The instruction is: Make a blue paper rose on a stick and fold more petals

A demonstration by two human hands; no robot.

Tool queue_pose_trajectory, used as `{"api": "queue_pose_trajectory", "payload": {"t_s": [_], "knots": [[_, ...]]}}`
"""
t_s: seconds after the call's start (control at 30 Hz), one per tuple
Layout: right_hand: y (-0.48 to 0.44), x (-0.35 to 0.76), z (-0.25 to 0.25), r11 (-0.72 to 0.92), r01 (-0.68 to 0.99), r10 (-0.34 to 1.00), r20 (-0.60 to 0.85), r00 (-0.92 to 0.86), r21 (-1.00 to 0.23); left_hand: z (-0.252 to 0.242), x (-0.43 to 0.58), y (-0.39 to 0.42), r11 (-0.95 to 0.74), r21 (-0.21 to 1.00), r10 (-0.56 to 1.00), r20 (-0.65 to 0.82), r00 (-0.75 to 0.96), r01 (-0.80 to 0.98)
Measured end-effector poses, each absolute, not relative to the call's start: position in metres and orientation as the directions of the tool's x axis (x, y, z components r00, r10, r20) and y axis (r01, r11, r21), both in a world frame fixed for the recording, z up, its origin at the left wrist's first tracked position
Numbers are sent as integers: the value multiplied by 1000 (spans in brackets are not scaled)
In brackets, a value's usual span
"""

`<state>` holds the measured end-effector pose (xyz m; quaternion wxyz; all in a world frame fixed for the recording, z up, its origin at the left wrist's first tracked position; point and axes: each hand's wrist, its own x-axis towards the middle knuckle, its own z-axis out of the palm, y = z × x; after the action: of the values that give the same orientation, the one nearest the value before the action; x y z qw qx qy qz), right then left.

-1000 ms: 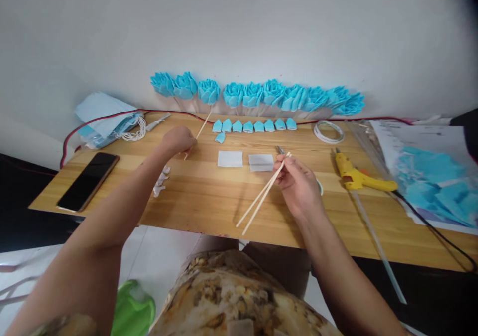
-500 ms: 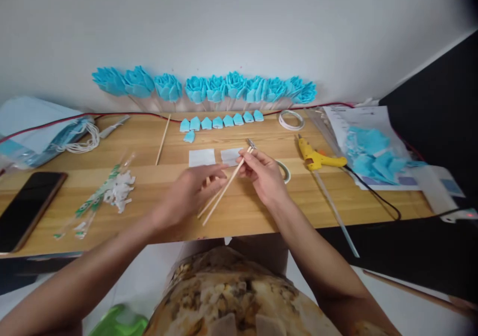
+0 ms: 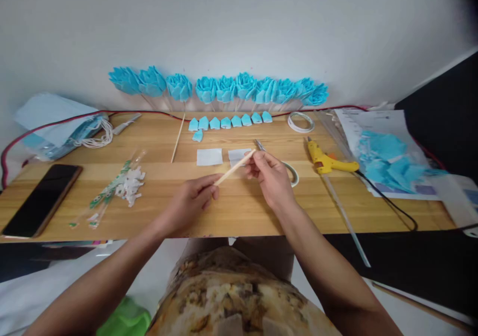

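Note:
A pair of pale wooden chopsticks (image 3: 235,168) slants between my two hands above the table. My left hand (image 3: 199,194) is closed round their lower end. At the upper end, my right hand (image 3: 268,174) pinches them between thumb and fingers. Two white rectangular pieces lie just beyond: the left piece (image 3: 209,157) in full view, the right piece (image 3: 239,157) partly covered by the chopsticks and my right fingers. Behind my right hand are a metal-tipped tool (image 3: 259,145), mostly hidden, and a roll of tape (image 3: 293,173).
Blue fabric-like flowers (image 3: 226,89) on sticks lean along the wall, with small blue folded pieces (image 3: 225,123) before them. A yellow glue gun (image 3: 324,161) lies right. Left are a phone (image 3: 42,200), torn wrappers (image 3: 110,189), white scraps (image 3: 130,184) and another stick (image 3: 178,138).
The chopsticks were splayed apart at their lower ends and now lie together. My left hand has closed on that end. The camera view has shifted slightly left.

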<state>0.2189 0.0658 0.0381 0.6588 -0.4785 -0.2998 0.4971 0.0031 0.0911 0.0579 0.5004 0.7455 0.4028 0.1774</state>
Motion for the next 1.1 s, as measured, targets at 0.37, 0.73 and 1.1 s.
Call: {"api": "queue_pose_trajectory", "payload": {"t_s": [0.37, 0.73, 1.1], "knots": [[65, 221, 36, 38, -400, 955, -84, 283, -916, 49, -37, 221, -198, -82, 974, 94, 206, 977], [64, 222, 37, 59, -375, 948, -66, 311, -925, 50, -15, 225, -222, -116, 974, 12, 224, 968], [64, 223, 37, 78, -383, 940, -61, 337, -921, 53, -16, 226, -210, -135, 977, -69, 203, 968]]}}
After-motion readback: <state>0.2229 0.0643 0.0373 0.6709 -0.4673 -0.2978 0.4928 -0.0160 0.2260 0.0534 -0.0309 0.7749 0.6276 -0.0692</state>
